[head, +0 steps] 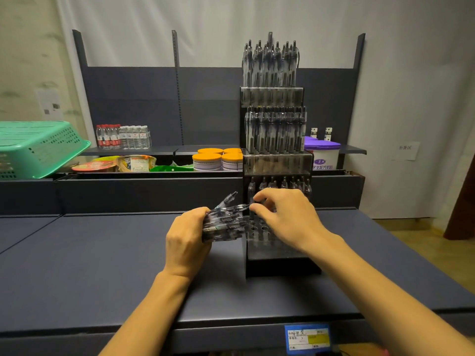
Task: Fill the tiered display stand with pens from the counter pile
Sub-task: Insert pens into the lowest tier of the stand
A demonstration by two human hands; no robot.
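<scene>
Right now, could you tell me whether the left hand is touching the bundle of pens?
Touching. The head view shows the left hand with its fingers wrapped round one end of the bundle of pens, with no gap between them.

A shop: dark shelving (210,83) stocked with bottled water (122,136), lidded tins (218,160), and a price label (307,339) on the tabletop's front edge.

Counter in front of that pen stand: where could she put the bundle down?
Bare dark counter lies left of the left hand, out to the green basket. Some more lies right of the display stand. It is crowded at the stand's lowest tier, where the right hand works.
</scene>
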